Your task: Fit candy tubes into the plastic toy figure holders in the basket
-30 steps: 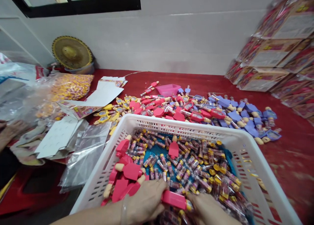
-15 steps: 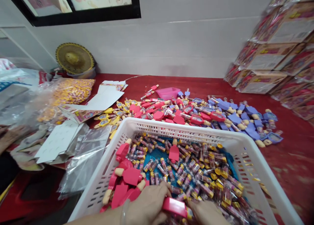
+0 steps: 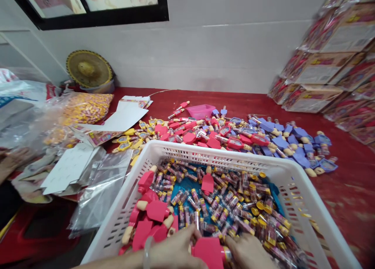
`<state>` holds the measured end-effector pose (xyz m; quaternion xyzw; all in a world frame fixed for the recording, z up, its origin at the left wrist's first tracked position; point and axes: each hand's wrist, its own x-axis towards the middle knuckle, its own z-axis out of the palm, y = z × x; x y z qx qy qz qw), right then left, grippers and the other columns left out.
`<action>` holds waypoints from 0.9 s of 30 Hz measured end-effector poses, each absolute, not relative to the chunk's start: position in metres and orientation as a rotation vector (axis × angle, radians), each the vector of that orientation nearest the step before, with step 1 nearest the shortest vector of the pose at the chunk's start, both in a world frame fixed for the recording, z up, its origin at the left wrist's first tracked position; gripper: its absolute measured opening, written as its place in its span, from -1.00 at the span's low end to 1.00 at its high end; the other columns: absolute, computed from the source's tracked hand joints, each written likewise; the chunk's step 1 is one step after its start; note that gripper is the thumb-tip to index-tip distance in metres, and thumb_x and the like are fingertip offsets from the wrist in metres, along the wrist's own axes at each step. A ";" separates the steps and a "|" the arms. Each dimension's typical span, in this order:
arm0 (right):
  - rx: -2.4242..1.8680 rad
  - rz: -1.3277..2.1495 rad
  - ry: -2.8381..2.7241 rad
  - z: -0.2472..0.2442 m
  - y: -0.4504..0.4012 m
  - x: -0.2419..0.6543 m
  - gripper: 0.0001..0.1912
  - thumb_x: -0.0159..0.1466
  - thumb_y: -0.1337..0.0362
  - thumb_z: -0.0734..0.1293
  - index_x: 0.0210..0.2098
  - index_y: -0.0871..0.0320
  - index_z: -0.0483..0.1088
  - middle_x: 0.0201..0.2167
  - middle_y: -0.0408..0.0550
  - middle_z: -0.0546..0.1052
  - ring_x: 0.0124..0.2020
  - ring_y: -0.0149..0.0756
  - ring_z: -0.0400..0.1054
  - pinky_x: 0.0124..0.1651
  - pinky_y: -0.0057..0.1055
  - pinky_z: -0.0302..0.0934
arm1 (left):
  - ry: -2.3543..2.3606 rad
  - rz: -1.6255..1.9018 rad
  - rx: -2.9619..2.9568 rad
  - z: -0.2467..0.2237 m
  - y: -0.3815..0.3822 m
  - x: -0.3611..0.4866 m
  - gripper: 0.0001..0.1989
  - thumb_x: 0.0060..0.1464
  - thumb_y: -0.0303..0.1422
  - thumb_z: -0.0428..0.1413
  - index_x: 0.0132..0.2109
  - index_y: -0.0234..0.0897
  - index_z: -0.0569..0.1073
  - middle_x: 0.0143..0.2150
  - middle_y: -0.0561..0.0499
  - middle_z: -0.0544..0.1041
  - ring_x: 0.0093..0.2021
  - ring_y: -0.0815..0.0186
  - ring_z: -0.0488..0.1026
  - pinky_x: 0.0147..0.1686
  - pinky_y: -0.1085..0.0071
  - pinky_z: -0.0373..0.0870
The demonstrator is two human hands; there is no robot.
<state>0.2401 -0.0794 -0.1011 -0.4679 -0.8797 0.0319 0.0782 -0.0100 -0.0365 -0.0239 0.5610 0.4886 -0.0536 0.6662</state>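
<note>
At the front of the white basket (image 3: 222, 153), both my hands are closed around a pink paddle-shaped plastic piece (image 3: 207, 251), its flat face upward. My left hand (image 3: 172, 247) grips its left side. My right hand (image 3: 249, 251) pinches a small clear tube (image 3: 227, 254) at the piece's right end; the fingertips are partly hidden. A clear tube end (image 3: 197, 219) sticks up by my left fingers. Many small tubes with yellow caps (image 3: 218, 213) lie loose in the basket, over blue material. More pink pieces with cream knobs (image 3: 156, 210) are heaped at its left side.
Behind the basket, yellow, pink and purple pieces (image 3: 281, 142) spread over the red table (image 3: 249, 101). Packaged boxes (image 3: 319, 67) are stacked right. At left are a bag of yellow parts (image 3: 84, 108), white cards (image 3: 68, 167), clear bags (image 3: 99, 194) and another person's hand (image 3: 13, 159).
The pink piece in my hands has turned so that its broad face shows instead of its narrow edge. My left hand has shifted slightly lower. The basket has not moved.
</note>
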 end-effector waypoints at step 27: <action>-1.451 0.044 -2.621 -0.107 -0.076 0.238 -0.83 -0.08 0.35 0.34 -0.44 0.09 0.36 -0.62 -0.19 0.49 -0.60 -0.30 0.33 -0.49 -0.39 -0.01 | 1.089 -0.093 1.604 -0.041 -0.043 -0.011 -0.40 -0.12 -0.07 0.23 0.05 -0.18 0.31 -0.27 -0.01 0.49 -0.29 0.18 0.43 -0.29 0.33 0.32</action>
